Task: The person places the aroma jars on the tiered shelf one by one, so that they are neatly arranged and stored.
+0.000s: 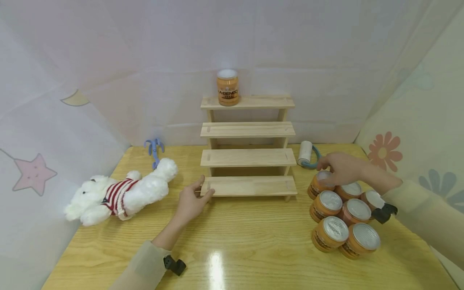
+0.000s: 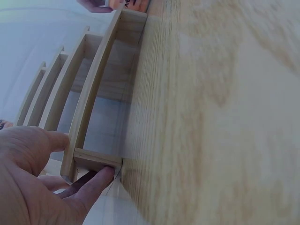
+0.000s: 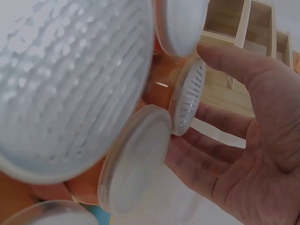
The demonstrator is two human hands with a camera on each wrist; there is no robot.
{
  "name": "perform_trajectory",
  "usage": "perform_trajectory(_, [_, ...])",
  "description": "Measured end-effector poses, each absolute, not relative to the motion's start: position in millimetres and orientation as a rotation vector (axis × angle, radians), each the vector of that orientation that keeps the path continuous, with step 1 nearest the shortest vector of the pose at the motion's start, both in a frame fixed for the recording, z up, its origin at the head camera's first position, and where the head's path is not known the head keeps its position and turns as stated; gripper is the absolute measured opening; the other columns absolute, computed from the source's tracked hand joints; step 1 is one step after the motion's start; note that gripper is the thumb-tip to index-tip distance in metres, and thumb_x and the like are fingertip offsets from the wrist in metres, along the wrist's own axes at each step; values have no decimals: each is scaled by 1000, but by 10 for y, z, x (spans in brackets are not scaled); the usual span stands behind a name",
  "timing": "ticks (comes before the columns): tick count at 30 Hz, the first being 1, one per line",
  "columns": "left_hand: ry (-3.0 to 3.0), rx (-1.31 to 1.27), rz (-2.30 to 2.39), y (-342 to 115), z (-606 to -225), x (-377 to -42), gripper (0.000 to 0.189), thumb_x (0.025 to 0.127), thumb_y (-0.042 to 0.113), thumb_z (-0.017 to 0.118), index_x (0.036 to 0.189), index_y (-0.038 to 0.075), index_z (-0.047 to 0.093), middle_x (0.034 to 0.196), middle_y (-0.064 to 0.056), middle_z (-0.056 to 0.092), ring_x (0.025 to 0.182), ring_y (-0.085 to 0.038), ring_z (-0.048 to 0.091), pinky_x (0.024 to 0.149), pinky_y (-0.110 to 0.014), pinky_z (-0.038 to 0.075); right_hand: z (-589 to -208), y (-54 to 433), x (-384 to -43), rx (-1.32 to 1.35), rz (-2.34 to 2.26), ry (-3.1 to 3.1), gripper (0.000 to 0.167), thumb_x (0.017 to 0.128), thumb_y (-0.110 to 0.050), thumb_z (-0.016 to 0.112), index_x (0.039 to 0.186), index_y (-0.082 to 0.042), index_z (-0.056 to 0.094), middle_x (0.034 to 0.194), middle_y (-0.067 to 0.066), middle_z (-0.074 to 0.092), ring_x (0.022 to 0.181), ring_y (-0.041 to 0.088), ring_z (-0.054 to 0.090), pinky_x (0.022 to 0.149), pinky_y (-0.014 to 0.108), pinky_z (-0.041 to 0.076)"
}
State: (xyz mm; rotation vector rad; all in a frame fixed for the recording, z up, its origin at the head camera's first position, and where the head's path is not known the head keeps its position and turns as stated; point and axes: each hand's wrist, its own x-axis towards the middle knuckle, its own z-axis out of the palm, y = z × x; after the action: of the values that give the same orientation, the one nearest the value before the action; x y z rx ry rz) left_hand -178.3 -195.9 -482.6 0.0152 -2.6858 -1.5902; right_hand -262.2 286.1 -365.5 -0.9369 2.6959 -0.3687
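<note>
A wooden stepped display rack (image 1: 248,157) with several tiers stands at the back middle of the table. My left hand (image 1: 192,201) grips the left end of its lowest shelf, thumb on top and fingers against the side support (image 2: 97,158). At the right, my right hand (image 1: 342,167) curls over the rearmost orange jar (image 1: 316,188), its thumb and fingers around the white ridged lid (image 3: 190,98). Several similar orange jars (image 1: 330,200) are clustered in front of that one. A single orange jar (image 1: 228,89) stands upright on the left of the top shelf.
A white plush bear (image 1: 145,193) in a striped sweater lies on the table at the left. Behind it is a blue claw-shaped object (image 1: 154,149). A white cylinder (image 1: 305,152) with a blue ring (image 1: 314,163) sits right of the rack. Cloth backdrops (image 1: 163,100) enclose the table.
</note>
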Motion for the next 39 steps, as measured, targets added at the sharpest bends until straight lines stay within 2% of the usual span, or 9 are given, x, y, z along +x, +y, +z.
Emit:
perform_trajectory(9, [-2693, 45, -1616, -1958, -4808, -1771, 74, 102, 29, 76, 162, 3, 41, 157, -26, 53, 116, -38, 75, 60, -20, 60, -3703, 2839, -2602, -933, -350, 2746, 34, 87, -32, 87, 109, -10, 76, 101, 3, 75, 71, 8, 53, 62, 27, 46])
perform_trajectory(18, [-2698, 44, -1598, -1957, -4832, -1790, 74, 101, 30, 76, 162, 4, 43, 156, -27, 53, 121, -41, 73, 67, -21, 64, -3646, 2836, -2622, -925, -466, 2784, 25, 79, -18, 84, 102, -11, 79, 94, -1, 75, 72, 9, 56, 61, 25, 50])
perform_trajectory(25, [-2687, 53, -1618, -1964, -4840, -1793, 74, 101, 29, 77, 162, 4, 43, 155, -27, 55, 119, -39, 74, 66, -20, 63, -3391, 2819, -2733, -956, -475, 2888, 18, 77, -14, 84, 93, -15, 78, 91, 1, 74, 68, 11, 52, 55, 23, 43])
perform_trajectory(30, [-2679, 42, -1600, -1972, -4839, -1794, 74, 101, 29, 78, 161, 3, 43, 154, -28, 55, 119, -41, 74, 69, -22, 66, -3152, 2799, -2827, -931, -463, 2900, 22, 79, -13, 82, 100, -10, 77, 95, 6, 74, 72, 15, 56, 57, 26, 46])
perform_trajectory(35, [-2687, 40, -1593, -1975, -4857, -1800, 74, 100, 30, 78, 161, 4, 44, 155, -27, 55, 120, -41, 73, 74, -24, 67, -2863, 2773, -2856, -790, -420, 2941, 27, 81, -17, 80, 108, -12, 77, 101, 8, 73, 77, 19, 58, 60, 29, 48])
perform_trajectory(39, [-2685, 36, -1604, -1981, -4854, -1799, 74, 101, 30, 77, 162, 4, 42, 158, -27, 52, 121, -41, 72, 69, -21, 65, -2676, 2737, -2907, -805, -402, 2982, 30, 81, -16, 80, 110, -8, 77, 101, 10, 73, 81, 21, 61, 61, 29, 50])
